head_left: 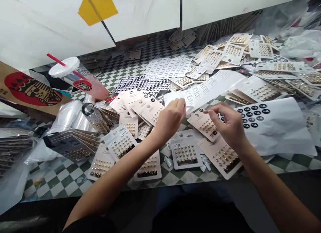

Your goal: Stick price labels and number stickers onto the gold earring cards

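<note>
My left hand (172,119) is closed, fingers pressed together, over the near left end of a long white label sheet (204,89); whatever it pinches is hidden. On the right, my right hand (227,124) has its fingers curled, with thumb and forefinger close together at the top of a pink earring card (204,123). A round black sticker (201,110) shows beside those fingertips. What they hold, if anything, is too small to make out. Another earring card (222,156) lies under my right wrist. Between my forearms is a grey earring card (185,149) with a price label.
A sheet of round black stickers (253,117) lies right of my right hand. Piled earring cards (234,52) cover the back right. To the left stand a plastic cup (85,79) with a red straw and a paper bag (32,90). Bundled cards (72,142) lie before them on the checkered tablecloth (57,181).
</note>
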Action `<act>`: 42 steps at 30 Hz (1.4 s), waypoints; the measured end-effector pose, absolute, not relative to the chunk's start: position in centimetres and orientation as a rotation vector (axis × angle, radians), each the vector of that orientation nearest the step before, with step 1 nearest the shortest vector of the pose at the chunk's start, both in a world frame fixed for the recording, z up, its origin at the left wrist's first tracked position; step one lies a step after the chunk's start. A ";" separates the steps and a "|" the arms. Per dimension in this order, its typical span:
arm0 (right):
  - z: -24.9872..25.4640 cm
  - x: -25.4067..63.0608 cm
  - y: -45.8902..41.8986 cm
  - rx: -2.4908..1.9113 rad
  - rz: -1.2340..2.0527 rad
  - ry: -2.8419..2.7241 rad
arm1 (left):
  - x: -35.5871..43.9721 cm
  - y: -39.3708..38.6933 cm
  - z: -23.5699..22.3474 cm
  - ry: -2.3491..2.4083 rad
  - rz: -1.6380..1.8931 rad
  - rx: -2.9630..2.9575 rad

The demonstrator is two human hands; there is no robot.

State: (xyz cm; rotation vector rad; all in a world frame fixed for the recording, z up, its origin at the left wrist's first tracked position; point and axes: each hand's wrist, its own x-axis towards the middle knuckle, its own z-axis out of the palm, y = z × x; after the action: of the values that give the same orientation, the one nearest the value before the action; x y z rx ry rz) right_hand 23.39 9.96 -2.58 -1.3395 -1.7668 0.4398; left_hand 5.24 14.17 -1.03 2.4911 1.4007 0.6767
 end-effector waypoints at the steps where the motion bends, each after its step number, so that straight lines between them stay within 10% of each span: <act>1: -2.5 23.2 10.0 -1.393 0.314 -1.769 | 5.4 13.8 -1.2 1.396 0.639 2.499; 9: -3.0 22.9 10.1 -1.535 0.063 -1.903 | 5.3 14.0 -2.2 1.508 0.696 2.323; 17: -1.0 21.6 6.7 -1.253 1.197 -1.265 | 5.5 8.3 -0.9 1.168 0.998 3.275; 28: -1.5 19.6 4.2 -1.226 0.996 -1.593 | 3.0 4.4 -1.3 1.253 1.137 1.380; 34: -4.0 19.4 4.4 -1.688 0.496 -1.941 | 3.1 3.4 -3.2 1.410 1.090 1.228; 42: -2.9 19.0 4.9 -1.621 0.859 -1.689 | 4.3 3.1 -3.0 1.509 1.113 1.235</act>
State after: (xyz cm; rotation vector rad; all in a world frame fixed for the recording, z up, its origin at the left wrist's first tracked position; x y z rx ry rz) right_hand 18.99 4.87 -2.94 -1.6209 -1.6893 0.8588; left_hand 4.34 3.15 -3.05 1.2351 1.5091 1.1131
